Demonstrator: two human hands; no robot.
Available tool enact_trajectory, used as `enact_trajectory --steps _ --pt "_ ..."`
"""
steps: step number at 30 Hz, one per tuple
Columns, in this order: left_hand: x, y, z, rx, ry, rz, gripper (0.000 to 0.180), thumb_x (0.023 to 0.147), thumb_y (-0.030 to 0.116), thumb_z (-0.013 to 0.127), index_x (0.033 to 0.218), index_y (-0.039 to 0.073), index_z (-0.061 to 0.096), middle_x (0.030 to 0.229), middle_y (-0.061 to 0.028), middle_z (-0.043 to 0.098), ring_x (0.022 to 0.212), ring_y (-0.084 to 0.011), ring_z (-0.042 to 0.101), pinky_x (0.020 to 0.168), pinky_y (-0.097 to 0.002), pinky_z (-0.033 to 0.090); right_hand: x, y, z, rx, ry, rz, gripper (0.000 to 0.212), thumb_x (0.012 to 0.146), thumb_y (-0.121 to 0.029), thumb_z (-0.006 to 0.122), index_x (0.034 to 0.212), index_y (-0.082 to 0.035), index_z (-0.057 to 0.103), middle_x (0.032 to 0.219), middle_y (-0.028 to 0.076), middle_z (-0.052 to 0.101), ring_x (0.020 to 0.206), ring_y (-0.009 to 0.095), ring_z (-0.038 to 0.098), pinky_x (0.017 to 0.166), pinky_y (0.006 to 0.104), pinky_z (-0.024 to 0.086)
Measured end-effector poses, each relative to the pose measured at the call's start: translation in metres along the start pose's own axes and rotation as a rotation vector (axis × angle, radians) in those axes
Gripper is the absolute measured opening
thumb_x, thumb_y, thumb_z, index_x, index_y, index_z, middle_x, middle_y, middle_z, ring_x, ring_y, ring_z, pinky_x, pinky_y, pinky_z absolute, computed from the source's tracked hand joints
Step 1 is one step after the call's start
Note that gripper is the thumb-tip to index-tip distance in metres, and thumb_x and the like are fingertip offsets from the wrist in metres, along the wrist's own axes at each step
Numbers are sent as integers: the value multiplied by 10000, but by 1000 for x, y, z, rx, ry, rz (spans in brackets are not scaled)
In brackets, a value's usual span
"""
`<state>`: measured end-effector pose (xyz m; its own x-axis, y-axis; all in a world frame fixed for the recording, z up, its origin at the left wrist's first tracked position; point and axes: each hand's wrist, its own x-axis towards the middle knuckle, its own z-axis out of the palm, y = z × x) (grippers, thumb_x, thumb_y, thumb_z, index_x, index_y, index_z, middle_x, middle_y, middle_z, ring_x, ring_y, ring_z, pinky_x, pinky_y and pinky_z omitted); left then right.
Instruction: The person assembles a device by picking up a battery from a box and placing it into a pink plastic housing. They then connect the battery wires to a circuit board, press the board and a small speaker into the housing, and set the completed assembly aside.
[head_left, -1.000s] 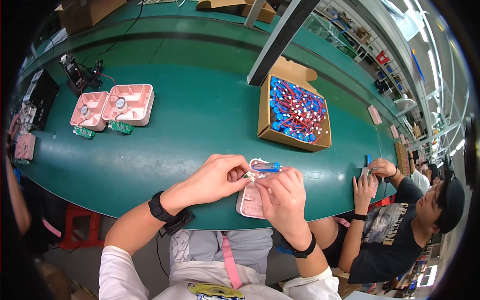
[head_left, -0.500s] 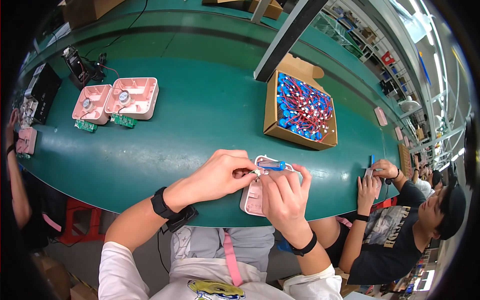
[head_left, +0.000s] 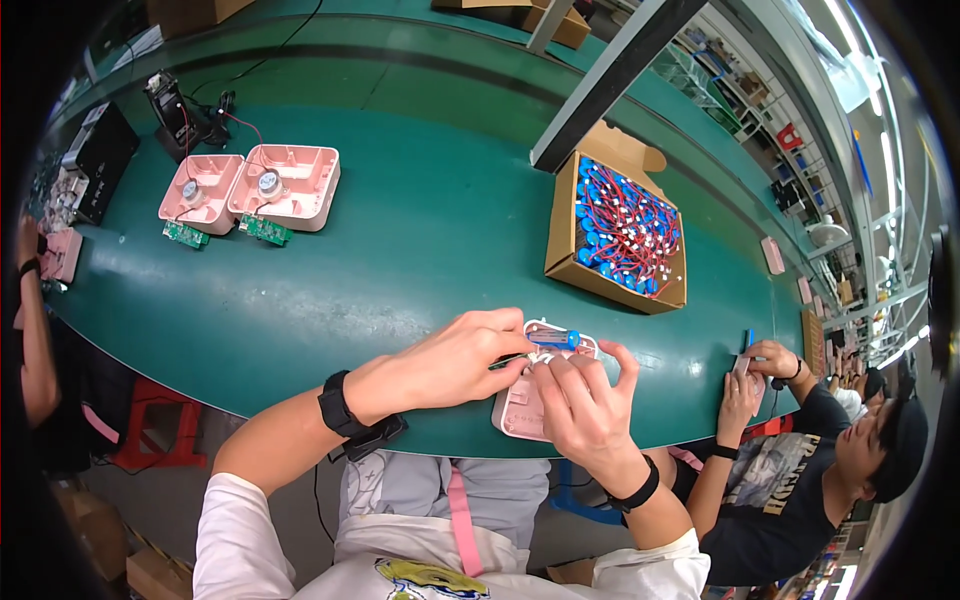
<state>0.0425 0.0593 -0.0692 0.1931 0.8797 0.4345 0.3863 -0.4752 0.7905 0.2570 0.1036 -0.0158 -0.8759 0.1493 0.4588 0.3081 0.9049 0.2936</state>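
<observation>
I see the left hand (head_left: pixel 470 358) and right hand (head_left: pixel 588 402) pinching small white plastic connectors (head_left: pixel 541 357). A blue cylindrical battery (head_left: pixel 561 339) lies crosswise beyond.

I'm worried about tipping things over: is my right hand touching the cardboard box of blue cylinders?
Apart. The head view shows it: a strip of green table lies between the right hand and the cardboard box.

You have bright, even light across the counter (head_left: pixel 430 220), with white tube lights (head_left: pixel 888 170) glowing at the upper right and a soft, pale glare left of your hands (head_left: pixel 588 405). The fisheye bends the counter's near edge into a curve, darkness rings your view, and fine detail between your fingertips blurs.
</observation>
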Motion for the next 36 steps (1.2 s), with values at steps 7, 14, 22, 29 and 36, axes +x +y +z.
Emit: enact_trajectory --steps 7,14,22,29,36 --pt "-2 -3 -2 -2 -14 -1 250 888 18 740 1133 -35 744 971 -162 657 796 -332 665 696 -416 542 -3 6 7 8 16 -88 229 778 -142 699 976 -43 753 974 57 685 927 190 660 995 549 471" --pt "-2 -1 0 -12 -12 12 271 889 21 741 1155 -31 742 959 -166 649 774 -339 661 676 -422 537 -3 12 4 -13 12 -168 219 797 -149 693 982 -48 753 973 49 691 918 186 659 988 537 463" --pt "-5 -2 2 -22 -3 12 283 873 27 757 1149 -33 741 947 -162 645 753 -340 654 658 -425 526 -8 9 12 1 23 -171 217 777 -125 711 977 -47 748 976 48 692 890 188 652 945 511 455" --pt "-4 -1 7 -34 76 37 228 862 17 752 1083 -42 751 902 -153 644 720 -324 645 643 -415 521 -8 5 19 4 63 -72 223 773 -152 686 958 -47 751 1016 56 685 914 196 651 925 495 456" --pt "6 5 1 -108 48 -118 223 884 25 755 1097 -41 738 885 -116 664 691 -210 657 625 -377 525 2 18 10 257 32 97 290 799 -23 782 1081 -22 715 1018 77 690 951 271 647 944 492 461"
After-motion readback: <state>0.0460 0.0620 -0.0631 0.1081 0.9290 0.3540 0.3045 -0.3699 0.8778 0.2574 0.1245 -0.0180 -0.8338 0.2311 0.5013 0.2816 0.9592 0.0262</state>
